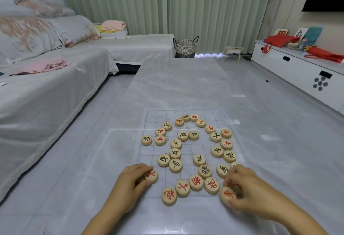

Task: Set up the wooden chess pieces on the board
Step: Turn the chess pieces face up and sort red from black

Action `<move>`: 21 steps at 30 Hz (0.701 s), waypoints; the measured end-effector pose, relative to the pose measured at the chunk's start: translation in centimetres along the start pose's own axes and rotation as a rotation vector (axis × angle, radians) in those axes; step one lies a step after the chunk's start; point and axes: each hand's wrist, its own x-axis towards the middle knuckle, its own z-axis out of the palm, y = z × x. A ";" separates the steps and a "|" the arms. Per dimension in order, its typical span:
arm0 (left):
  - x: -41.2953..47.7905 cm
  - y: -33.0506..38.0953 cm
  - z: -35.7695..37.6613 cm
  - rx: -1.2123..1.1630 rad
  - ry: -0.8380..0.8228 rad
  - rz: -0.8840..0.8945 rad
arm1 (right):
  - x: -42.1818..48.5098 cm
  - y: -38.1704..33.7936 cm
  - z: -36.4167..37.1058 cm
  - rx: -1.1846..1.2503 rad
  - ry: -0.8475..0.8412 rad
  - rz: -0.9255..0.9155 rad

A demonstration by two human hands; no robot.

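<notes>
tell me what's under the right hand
A round wooden piece with a red character shows partly beneath the right hand, which grips it. A hint of red beside it may be another piece; the palm hides the rest.

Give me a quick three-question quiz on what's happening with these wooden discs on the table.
1. True or false: the wooden pieces stand in neat starting rows on the board.
2. What does the left hand grip? A) a red-marked piece B) a cup C) a pen
3. Fill in: the right hand holds another piece by the board's near ___ corner.
Key: 1 false, they lie scattered; 2 A; 3 right.
</notes>
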 end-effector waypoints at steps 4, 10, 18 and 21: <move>-0.1 2.3 1.4 -0.045 -0.040 -0.018 | -0.1 -0.8 1.9 0.058 0.038 0.007; -1.6 4.0 2.9 -0.063 -0.072 -0.085 | 0.1 -2.4 3.9 0.076 0.152 0.001; -1.6 5.3 3.8 0.054 -0.227 -0.042 | 0.5 -2.5 4.4 0.161 0.199 -0.025; -1.1 5.3 3.1 -0.066 -0.202 -0.050 | 2.2 -0.5 1.9 0.245 0.359 0.039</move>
